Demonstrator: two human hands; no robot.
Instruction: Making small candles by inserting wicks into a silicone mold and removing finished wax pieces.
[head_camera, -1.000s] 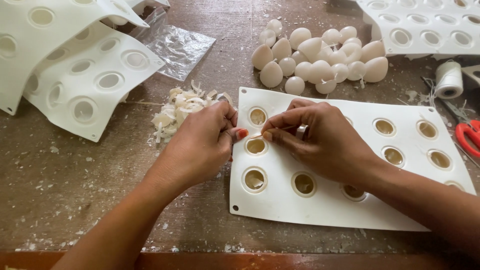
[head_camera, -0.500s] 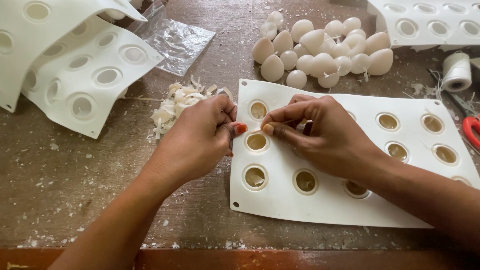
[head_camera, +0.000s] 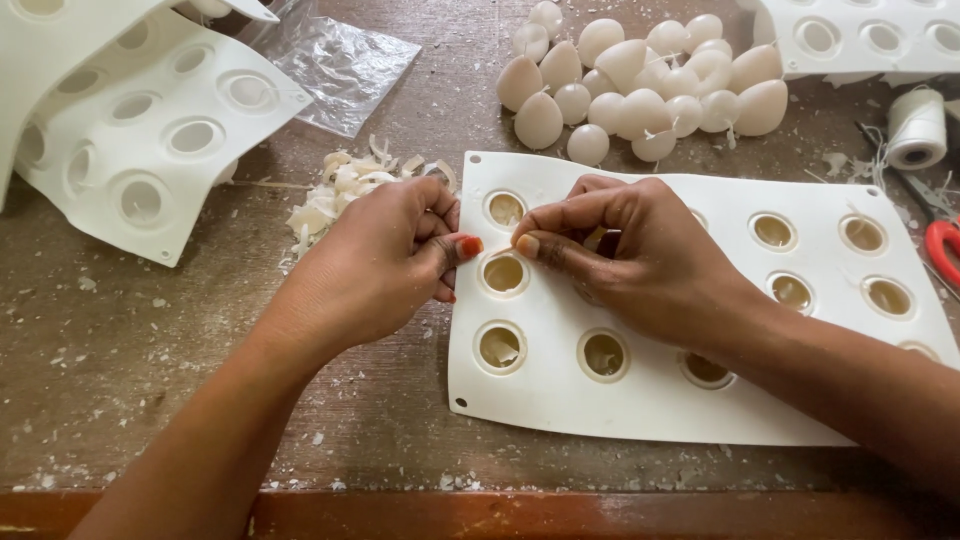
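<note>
White silicone mould sheet (head_camera: 640, 400) lies flat on the worktable, round cavities in rows, most holding pale wax. A thin wick strand (head_camera: 497, 251), barely visible, is stretched taut just above the cavity second from the top in the leftmost column.

Both hands have drifted slightly left over the white silicone mould tray (head_camera: 560, 400). The left hand (head_camera: 375, 265) and right hand (head_camera: 640, 260) now pinch closer together, fingertips nearly meeting above a round cavity (head_camera: 503, 273).
</note>
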